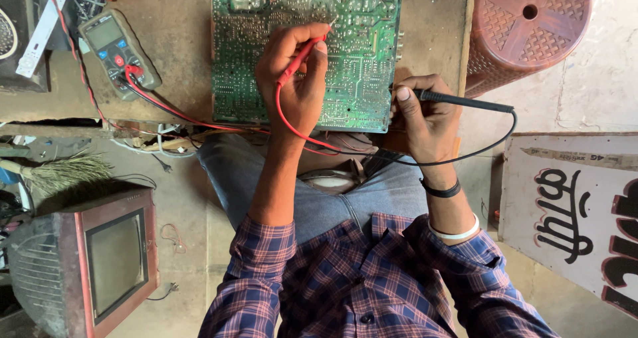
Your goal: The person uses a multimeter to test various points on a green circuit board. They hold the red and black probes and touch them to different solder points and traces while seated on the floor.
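A large green circuit board (359, 52) lies solder side up on a worn wooden table (179, 32). My left hand (296, 79) grips a red meter probe (302, 60), its tip touching the board near the top middle. My right hand (425, 115) holds a black meter probe (465, 102) at the board's lower right edge; its tip is hidden by my fingers. Red and black leads run left to a grey multimeter (118, 51) lying on the table.
A brown plastic stool (528, 25) stands at the upper right. An old small television set (100, 265) sits on the floor at lower left, a hand broom (63, 172) above it. A painted signboard (571, 205) leans at the right.
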